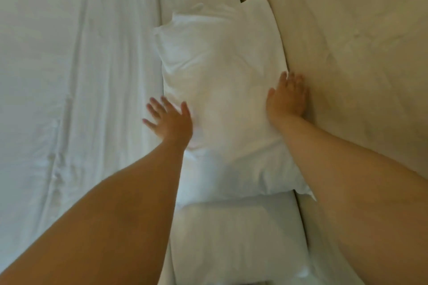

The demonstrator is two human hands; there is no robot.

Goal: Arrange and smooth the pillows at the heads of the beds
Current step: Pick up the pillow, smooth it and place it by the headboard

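The left hand (170, 122) and the right hand (287, 96) lie flat with fingers spread, one on each long side of the white pillow (222, 104); neither hand clamps anything. The pillow lies on the bed, with one long edge against the beige headboard (347, 53) and the wrinkled sheet (76, 76) on the other side. Its long axis runs along the headboard. To smooth it well, I think both palms should press evenly and slide outward to the corners. A second pillow (236, 238) lies just beside its near end.
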